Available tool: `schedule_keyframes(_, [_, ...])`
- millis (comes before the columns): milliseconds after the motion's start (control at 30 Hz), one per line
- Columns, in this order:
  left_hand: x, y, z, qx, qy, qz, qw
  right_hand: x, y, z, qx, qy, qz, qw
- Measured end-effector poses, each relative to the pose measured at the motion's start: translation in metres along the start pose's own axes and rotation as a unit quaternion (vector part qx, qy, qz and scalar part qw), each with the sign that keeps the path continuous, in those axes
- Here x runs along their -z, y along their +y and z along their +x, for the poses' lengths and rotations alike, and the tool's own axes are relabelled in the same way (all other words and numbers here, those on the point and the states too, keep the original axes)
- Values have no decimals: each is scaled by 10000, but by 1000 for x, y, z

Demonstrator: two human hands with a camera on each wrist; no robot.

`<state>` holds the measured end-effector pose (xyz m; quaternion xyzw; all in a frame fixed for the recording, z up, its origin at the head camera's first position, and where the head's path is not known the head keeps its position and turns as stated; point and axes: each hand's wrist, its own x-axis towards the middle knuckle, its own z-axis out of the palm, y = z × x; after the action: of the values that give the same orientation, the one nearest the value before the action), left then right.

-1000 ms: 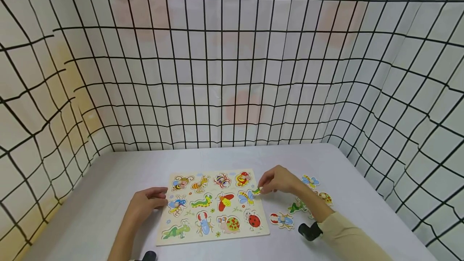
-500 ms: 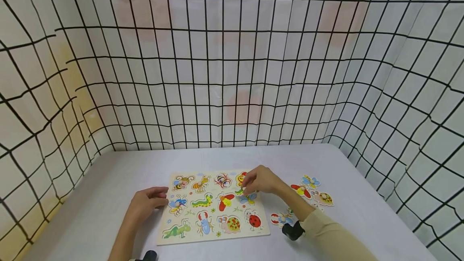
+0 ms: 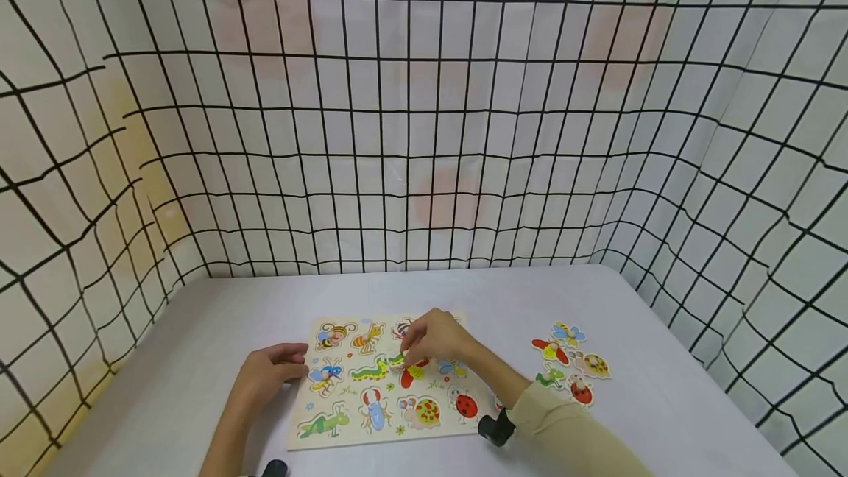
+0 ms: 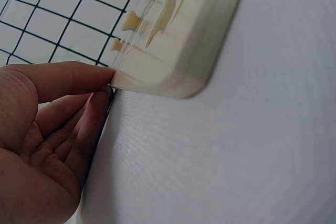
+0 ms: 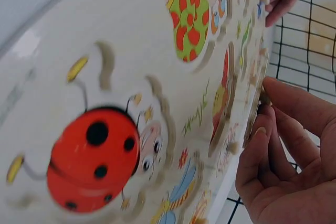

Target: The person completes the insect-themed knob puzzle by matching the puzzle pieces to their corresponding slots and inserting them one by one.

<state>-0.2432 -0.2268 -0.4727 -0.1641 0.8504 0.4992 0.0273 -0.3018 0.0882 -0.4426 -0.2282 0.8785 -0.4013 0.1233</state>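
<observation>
Lower centre, right hand (image 3: 433, 337) pinches small green caterpillar piece (image 3: 395, 362), left hand's (image 3: 263, 374) extended fingers touch cream rectangular board (image 3: 354, 436), likely steadying it.

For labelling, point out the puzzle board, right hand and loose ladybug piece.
Puzzle board (image 3: 358, 439): head view, front margin.
Right hand (image 3: 435, 337): head view, its back.
Loose ladybug piece (image 3: 581, 391): head view, red body.

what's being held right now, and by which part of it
A flat green puzzle piece, apparently pinched by its small knob, in the right hand; the left hand only touches the pale rectangular puzzle board.
</observation>
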Motion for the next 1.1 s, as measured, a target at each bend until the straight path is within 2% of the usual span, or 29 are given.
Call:
schedule_keyframes(300, [-1,1,-1,65,24,-33,10000,-27,-13,12,-114,81,23,9999])
schedule_keyframes(433, [0,0,0,74,30,-36,10000,-34,-20,14,-38,62,52,10000])
schedule_keyframes(700, [2,0,-1,37,13,-78,10000,-46,-30,14,90,64,211,9997])
schedule_keyframes(1100, [0,-1,1,8,30,-20,10000,-57,-33,16,-84,219,252,9994])
